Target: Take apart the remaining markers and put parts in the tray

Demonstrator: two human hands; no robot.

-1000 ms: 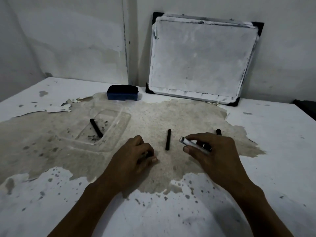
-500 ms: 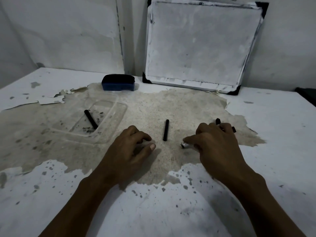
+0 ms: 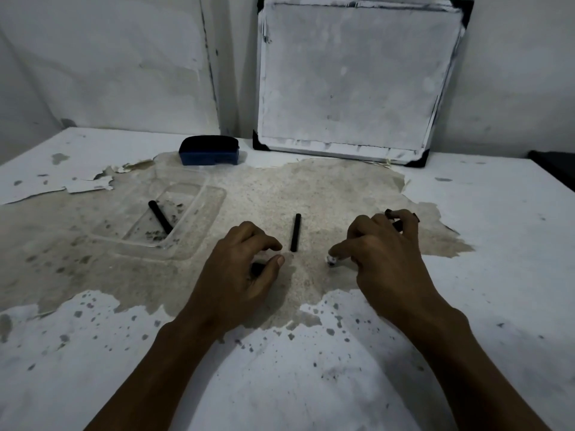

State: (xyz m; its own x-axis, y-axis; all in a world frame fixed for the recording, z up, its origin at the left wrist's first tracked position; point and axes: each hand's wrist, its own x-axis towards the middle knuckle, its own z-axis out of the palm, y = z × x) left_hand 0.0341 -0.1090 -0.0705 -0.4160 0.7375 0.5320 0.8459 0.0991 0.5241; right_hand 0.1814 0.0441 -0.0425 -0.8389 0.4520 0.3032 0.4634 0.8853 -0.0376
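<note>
Peeling white paint is seen on the table (image 3: 466, 306), where a small black cap (image 3: 257, 269) is pinched in the curled left hand (image 3: 239, 272) and a white marker (image 3: 332, 260) is gripped by the curled right hand (image 3: 382, 253). Between them a black marker (image 3: 295, 232) is laid; farther off, another black marker (image 3: 160, 216) is held in a clear plastic tray (image 3: 199, 225), with a blue eraser (image 3: 209, 150) and a whiteboard (image 3: 351, 79) behind.

There are two hands, the left hand (image 3: 241, 272) and the right hand (image 3: 384, 253). I count two black sticks lying free: one black stick (image 3: 160, 216) in the clear tray (image 3: 199, 231) on the left, one black stick (image 3: 295, 232) between the hands. One blue eraser (image 3: 209, 150) sits far back. One whiteboard (image 3: 357, 76) leans on the wall. There is one surface (image 3: 482, 275).
</note>
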